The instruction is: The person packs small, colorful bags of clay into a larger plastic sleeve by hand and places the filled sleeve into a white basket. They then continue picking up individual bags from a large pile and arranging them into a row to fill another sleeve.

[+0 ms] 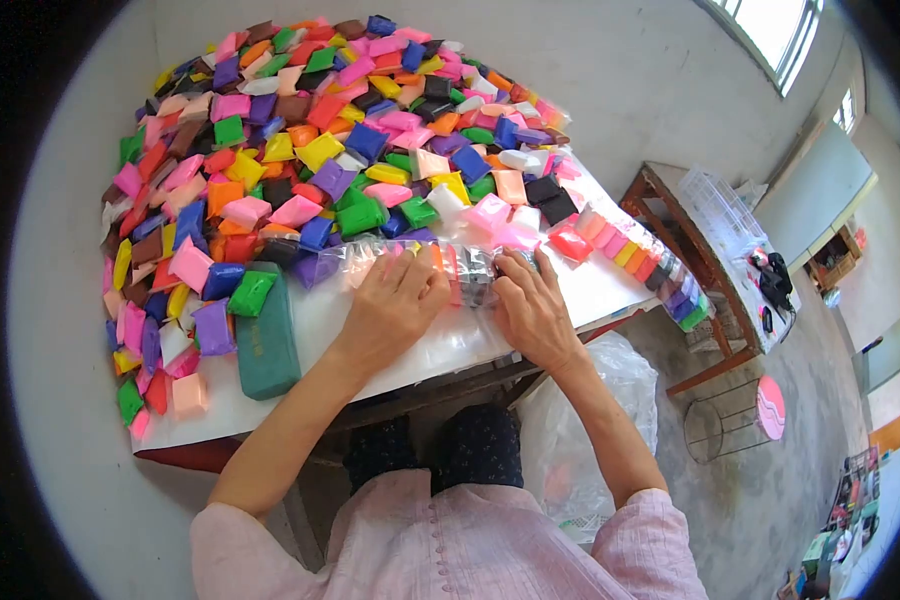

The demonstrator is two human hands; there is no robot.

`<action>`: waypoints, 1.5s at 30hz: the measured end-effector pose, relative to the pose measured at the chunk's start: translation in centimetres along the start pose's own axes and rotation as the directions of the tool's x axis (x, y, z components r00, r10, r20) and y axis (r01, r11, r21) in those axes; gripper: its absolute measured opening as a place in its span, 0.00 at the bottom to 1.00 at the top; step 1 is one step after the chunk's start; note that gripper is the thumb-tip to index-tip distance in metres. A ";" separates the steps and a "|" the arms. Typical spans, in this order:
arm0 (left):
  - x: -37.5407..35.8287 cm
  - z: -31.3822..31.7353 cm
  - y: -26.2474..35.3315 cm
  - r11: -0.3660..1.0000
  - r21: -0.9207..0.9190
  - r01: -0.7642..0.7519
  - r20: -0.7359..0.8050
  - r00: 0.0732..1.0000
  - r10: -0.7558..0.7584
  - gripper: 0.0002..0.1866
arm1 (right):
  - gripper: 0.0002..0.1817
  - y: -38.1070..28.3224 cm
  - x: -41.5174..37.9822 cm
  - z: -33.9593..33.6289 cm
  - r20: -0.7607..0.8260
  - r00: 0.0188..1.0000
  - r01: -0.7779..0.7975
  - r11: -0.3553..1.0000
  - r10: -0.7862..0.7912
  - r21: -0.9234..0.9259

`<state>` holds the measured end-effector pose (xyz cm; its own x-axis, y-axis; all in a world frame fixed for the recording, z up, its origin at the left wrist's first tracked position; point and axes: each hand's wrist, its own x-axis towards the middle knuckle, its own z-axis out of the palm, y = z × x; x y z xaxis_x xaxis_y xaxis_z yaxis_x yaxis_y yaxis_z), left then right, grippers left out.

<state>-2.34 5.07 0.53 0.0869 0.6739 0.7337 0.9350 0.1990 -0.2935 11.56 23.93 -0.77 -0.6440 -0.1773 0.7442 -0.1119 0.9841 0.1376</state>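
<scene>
A clear plastic bag [470, 262] with a row of small coloured packets inside lies along the front of the white table. My left hand [398, 298] is bent over the bag's left part, fingers curled onto the plastic. At its right end my right hand [530, 300] grips the bag, with dark packets [475, 290] showing between the hands. The fingertips are partly hidden by the hands and shiny film. Just beyond the hands spreads a large heap of colourful soft packets [320, 150]. A green block [267, 340] stands left of my left hand.
Right of my hands, a filled clear bag of coloured packets [645, 262] lies across the table's [590, 290] right edge. A large plastic bag [610, 400] hangs below. Further right stand a wooden side table [715, 270] and a wire-frame stool [735, 418]. A wall rises behind the heap.
</scene>
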 end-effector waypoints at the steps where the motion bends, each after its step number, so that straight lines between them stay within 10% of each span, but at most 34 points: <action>1: 0.0 0.0 0.0 1.000 0.013 -0.020 0.002 1.000 0.020 0.11 | 0.13 0.0 0.0 -0.1 0.003 1.000 0.001 1.000 -0.001 0.000; 24: -0.7 -0.4 -0.9 0.990 0.010 -0.141 0.070 0.988 0.140 0.07 | 0.09 0.0 -0.5 -1.3 0.096 0.994 0.052 0.999 -0.050 -0.011; 33: 0.0 0.8 -0.4 0.986 -0.145 0.084 -0.050 0.994 -0.092 0.12 | 0.12 -0.2 -0.8 -0.1 -0.080 0.997 -0.001 0.998 0.006 0.059; 45: -0.4 0.7 -0.8 0.983 -0.139 0.122 -0.013 0.992 -0.125 0.14 | 0.43 1.3 0.1 -0.6 0.025 0.907 -0.419 0.908 0.419 -0.012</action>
<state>-3.34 5.14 0.02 -0.0264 0.6346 0.7724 0.9773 0.1790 -0.1137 11.75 25.15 -0.12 -0.6506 0.2521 0.7164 0.1779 0.9676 -0.1790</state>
